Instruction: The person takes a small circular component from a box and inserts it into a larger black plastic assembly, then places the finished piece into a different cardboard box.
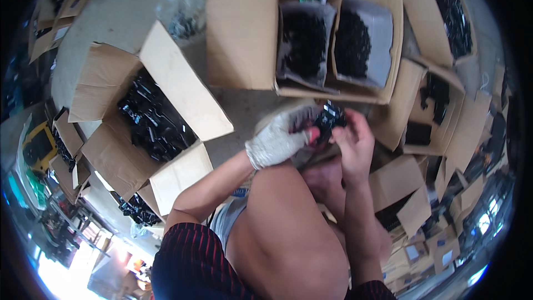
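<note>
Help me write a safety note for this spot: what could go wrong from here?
The black item is up between both hands, so it might slip and drop.
The right hand is bare, unlike the gloved left hand; any sharp edge could nick it.
An open carton flap appears close to the left forearm, which might bump it.

a gray concrete floor [125,8] spread across the room, paler toward the upper left. at the lower left, a glaring white patch of light [64,275] washed out its surroundings, with a small orange glow [135,263] beside it. background cardboard cartons [441,250] crowded the dimmer lower right, where bluish-white glints [487,219] showed near the rim.
</note>
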Available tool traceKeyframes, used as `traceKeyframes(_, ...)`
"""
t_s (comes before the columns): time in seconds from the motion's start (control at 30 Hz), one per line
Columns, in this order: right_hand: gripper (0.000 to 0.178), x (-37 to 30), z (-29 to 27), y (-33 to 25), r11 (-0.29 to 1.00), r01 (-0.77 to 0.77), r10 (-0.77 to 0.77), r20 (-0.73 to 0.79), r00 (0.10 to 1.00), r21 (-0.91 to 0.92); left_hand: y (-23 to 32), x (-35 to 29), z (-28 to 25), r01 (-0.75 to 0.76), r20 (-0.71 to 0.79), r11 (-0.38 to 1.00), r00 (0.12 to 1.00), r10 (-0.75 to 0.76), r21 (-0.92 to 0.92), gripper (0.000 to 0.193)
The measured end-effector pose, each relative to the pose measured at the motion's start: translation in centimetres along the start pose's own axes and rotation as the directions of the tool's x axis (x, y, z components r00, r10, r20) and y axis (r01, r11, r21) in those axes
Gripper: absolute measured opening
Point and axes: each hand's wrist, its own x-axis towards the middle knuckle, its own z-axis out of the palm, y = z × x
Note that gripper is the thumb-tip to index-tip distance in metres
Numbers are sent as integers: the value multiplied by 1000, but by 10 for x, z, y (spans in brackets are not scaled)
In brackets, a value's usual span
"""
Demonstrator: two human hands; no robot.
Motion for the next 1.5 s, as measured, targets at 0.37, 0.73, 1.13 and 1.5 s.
traceKeyframes(0.37, 41, 9, 45, -7, 997, 75, -72, -148, 986, 15, 9, -8, -17, -182, -61, 980, 980, 187, 80, 58)
traceKeyframes(0.73, 42, 10, 58, -22, 915, 275, -302, -47, 952, -295, 27, -15, -13, -188, -153, 976, 967, 203, 110, 82)
traceKeyframes(1.13, 39, 11, 59, -23, 968, 171, -175, -10, 984, -182, 16, -18, -19, -334, -107, 937, 933, 344, 97, 90)
traceKeyframes(1.5, 26, 50, 54, -21, 931, 235, -244, 2, 970, -279, 13, -20, -29, -298, -195, 955, 936, 292, 1, 95)
